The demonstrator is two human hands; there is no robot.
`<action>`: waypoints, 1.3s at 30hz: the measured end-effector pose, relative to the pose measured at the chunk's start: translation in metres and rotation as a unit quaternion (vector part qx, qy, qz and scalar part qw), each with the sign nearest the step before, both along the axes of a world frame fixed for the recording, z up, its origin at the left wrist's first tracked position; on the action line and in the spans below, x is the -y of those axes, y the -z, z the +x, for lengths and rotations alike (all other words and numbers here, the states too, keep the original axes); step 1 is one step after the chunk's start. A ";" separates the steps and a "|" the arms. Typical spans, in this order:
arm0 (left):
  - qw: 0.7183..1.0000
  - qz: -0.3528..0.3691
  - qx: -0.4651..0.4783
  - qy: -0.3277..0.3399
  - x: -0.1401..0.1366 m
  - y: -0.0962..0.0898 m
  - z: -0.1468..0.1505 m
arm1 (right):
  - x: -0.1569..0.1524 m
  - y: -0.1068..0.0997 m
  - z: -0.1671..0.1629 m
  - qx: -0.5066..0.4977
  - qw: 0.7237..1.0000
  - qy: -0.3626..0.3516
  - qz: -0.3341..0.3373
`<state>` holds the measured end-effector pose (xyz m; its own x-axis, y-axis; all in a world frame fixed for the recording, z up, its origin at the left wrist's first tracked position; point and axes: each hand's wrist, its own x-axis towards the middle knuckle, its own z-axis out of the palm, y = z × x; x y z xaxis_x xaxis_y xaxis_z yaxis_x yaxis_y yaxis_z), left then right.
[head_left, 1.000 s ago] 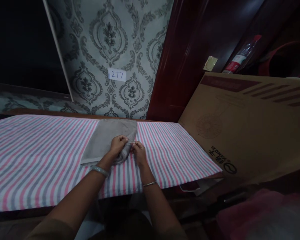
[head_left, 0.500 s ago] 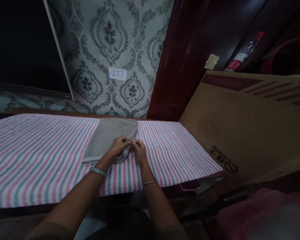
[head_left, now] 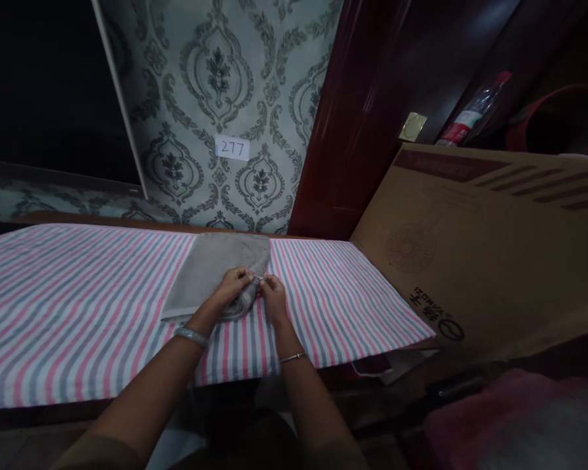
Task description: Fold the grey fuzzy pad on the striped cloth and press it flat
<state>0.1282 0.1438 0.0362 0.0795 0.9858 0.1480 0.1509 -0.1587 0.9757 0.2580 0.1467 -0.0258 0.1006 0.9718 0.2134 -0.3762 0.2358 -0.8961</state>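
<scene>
Both hands are at the near right corner of a grey towel (head_left: 215,271) lying flat on the striped cloth (head_left: 78,307) that covers the worktop. The left hand (head_left: 230,288) lies over a rolled or bunched part of that corner, its fingers curled down and gripping the fabric, apparently to keep the roll tight. The right hand (head_left: 273,295) meets it at the towel's edge, fingers pinched narrowly on the hem, likely to guide the fold (the exact contact is too dim to confirm). The far portion of the towel lies flat and reaches the worktop's back edge.

Legible writing: a white label (head_left: 232,148) on the patterned wallpaper reads "277". A cardboard box (head_left: 494,254) stands just beside the worktop's right end; its printed logo lettering is inverted and not reliably readable.
</scene>
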 end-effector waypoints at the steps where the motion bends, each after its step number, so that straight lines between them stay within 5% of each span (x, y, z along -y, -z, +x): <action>1: 1.000 -0.002 -0.002 0.004 -0.001 0.000 0.000 | -0.001 0.000 -0.001 0.008 1.000 0.011 -0.006; 19: 1.000 0.009 -0.020 -0.006 -0.007 0.008 0.005 | -0.044 0.014 -0.020 0.133 0.966 0.193 -0.111; 28: 0.999 -0.022 0.029 0.009 0.006 0.000 -0.005 | -0.053 0.005 -0.025 0.017 0.968 0.177 -0.177; 39: 1.000 -0.016 0.024 0.001 0.000 -0.003 0.006 | -0.011 -0.004 0.002 -0.142 0.987 0.040 -0.055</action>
